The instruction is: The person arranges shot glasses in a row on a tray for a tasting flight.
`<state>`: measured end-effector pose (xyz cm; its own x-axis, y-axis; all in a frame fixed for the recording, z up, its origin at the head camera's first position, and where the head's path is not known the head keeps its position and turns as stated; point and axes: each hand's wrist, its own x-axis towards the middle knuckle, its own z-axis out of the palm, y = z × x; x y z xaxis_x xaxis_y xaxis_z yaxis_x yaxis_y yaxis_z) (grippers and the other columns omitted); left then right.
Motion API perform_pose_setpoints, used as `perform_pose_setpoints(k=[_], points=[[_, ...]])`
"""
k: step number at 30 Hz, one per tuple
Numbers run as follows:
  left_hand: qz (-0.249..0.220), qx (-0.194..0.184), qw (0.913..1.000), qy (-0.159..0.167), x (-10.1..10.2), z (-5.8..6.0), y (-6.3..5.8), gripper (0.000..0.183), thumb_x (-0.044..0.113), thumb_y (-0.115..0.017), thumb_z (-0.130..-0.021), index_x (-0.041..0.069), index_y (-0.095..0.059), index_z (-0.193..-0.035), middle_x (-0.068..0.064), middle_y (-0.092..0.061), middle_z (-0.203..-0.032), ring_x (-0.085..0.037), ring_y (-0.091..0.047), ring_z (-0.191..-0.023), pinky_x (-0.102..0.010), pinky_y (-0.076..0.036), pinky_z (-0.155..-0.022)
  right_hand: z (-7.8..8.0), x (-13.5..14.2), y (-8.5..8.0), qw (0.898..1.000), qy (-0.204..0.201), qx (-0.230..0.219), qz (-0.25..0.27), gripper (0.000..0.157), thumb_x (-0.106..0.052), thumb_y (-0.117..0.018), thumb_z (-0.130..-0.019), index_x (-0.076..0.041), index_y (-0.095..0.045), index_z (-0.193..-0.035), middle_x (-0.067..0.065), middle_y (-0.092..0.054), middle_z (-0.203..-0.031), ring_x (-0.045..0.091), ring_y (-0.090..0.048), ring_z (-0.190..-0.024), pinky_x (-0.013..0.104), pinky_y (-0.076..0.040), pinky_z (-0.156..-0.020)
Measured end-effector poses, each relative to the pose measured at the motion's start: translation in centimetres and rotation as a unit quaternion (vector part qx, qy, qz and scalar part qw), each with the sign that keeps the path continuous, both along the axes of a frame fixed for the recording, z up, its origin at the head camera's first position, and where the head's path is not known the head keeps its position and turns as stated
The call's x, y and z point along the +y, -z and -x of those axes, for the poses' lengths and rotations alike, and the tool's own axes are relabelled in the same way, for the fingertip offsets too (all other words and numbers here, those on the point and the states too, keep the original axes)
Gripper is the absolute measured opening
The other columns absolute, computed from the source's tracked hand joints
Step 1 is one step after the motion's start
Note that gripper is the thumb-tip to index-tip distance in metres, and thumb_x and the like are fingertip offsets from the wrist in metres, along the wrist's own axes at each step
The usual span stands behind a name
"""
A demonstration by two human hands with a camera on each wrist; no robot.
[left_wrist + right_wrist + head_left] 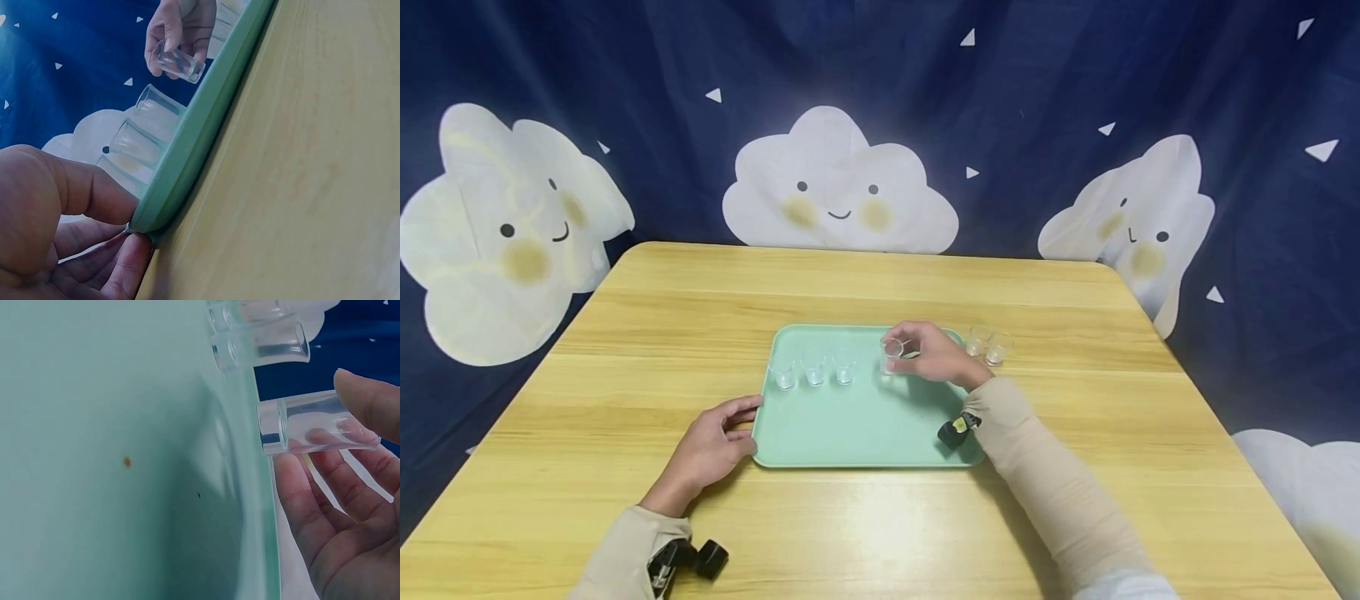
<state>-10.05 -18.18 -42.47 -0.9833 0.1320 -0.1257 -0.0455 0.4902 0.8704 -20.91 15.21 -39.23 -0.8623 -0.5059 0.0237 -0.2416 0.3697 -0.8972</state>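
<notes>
A pale green tray (865,429) lies on the table, and my left hand (711,446) pinches its left rim, thumb and fingers at the edge (147,215). Between the thumb and fingers of my right hand (936,354) is a small clear shot glass (319,422), upright over the tray's far right part. Its thick base shows close over the tray in the right wrist view. Three similar glasses stand in a row at the tray's left: a left one (785,377), a middle one (814,372) and a right one (844,369).
Two more clear glasses (997,350) stand on the wooden table (880,533) just right of the tray, beyond my right wrist. A dark blue curtain (880,58) with smiling clouds hangs behind the table's far edge. Each wrist carries a small black camera (955,432).
</notes>
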Motion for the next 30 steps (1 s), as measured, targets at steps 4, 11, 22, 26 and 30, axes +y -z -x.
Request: perform_pose_setpoints(k=[4,11,22,26,30], points=[[0.001,-0.002,1.0,0.0,0.0,0.0,0.0,0.061,-0.004,-0.058,-0.077,-0.002,-0.05,-0.138,-0.023,-0.056,-0.129,-0.033,-0.061,-0.108,-0.037,-0.053,-0.09,0.2,-0.4,0.3,1.0,-0.011,-0.003,0.007,0.033,0.001,-0.072,-0.082,0.006,-0.062,-0.113,0.015,-0.063,-0.103,0.024,-0.063,-0.092,0.038,-0.052,-0.092],[0.005,-0.001,1.0,0.002,0.0,0.0,0.0,0.061,-0.003,-0.058,-0.077,-0.002,-0.05,-0.138,-0.023,-0.056,-0.129,-0.033,-0.061,-0.108,-0.038,-0.053,-0.09,0.4,-1.0,0.6,1.0,-0.012,-0.011,0.001,0.03,-0.001,-0.074,-0.081,0.003,-0.064,-0.11,0.013,-0.063,-0.101,0.023,-0.062,-0.091,0.037,-0.052,-0.092],[0.001,0.003,1.0,0.002,0.0,0.0,-0.1,0.061,-0.004,-0.058,-0.077,-0.002,-0.05,-0.137,-0.023,-0.056,-0.128,-0.033,-0.06,-0.109,-0.036,-0.053,-0.09,0.5,-1.7,0.9,1.0,-0.022,-0.009,-0.009,0.031,-0.001,-0.075,-0.081,0.001,-0.064,-0.11,0.012,-0.064,-0.1,0.022,-0.062,-0.091,0.035,-0.052,-0.091],[0.002,0.002,1.0,0.001,0.0,0.0,-0.1,0.061,-0.004,-0.058,-0.076,-0.002,-0.05,-0.137,-0.023,-0.056,-0.129,-0.033,-0.06,-0.109,-0.036,-0.053,-0.09,0.4,-2.0,0.8,1.0,-0.021,-0.01,-0.016,0.033,0.0,-0.075,-0.081,0.002,-0.063,-0.112,0.016,-0.064,-0.103,0.024,-0.062,-0.092,0.038,-0.052,-0.092],[0.004,0.003,1.0,0.004,0.0,0.0,0.0,0.062,-0.004,-0.058,-0.076,-0.003,-0.05,-0.138,-0.023,-0.056,-0.129,-0.033,-0.06,-0.109,-0.036,-0.053,-0.09,0.2,-2.2,0.5,0.999,-0.024,-0.01,-0.026,0.035,0.004,-0.073,-0.081,0.008,-0.061,-0.114,0.022,-0.063,-0.105,0.03,-0.061,-0.095,0.044,-0.05,-0.094]])
